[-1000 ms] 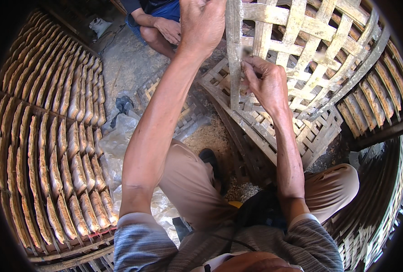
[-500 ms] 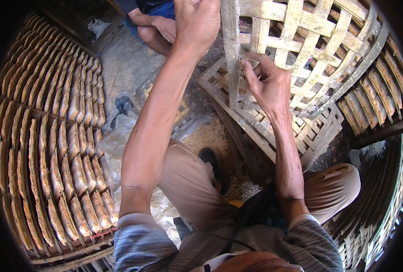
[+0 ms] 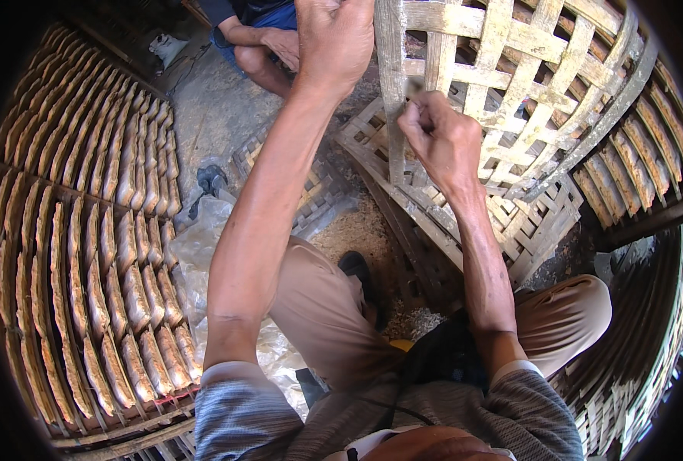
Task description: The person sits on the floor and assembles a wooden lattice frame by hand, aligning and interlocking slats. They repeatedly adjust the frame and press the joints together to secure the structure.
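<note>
A woven bamboo tray [image 3: 510, 73] stands upright in front of me, its straight slat edge toward the left. My left hand [image 3: 335, 50] is closed against that edge high up; its fingertips are cut off or hidden. Beside the same slat, lower down, my right hand [image 3: 445, 142] is closed with thumb and fingers pinched together. A small blurred dark spot shows by those fingertips, too unclear to name. Beneath the upright tray lies another woven bamboo tray [image 3: 537, 230], tilted on the floor.
Racks of pale slabs with orange-brown edges [image 3: 137, 296] fill the left side. Similar slabs [image 3: 626, 173] stand at the right, above stacked woven trays [image 3: 641, 338]. Clear plastic sheeting [image 3: 203, 230] lies by my left leg. Another person's hand [image 3: 281, 48] rests near their knee at the top.
My right hand has shifted slightly left and down along the slat, its fingers curling tighter. The left hand and the upright tray stay nearly still.
</note>
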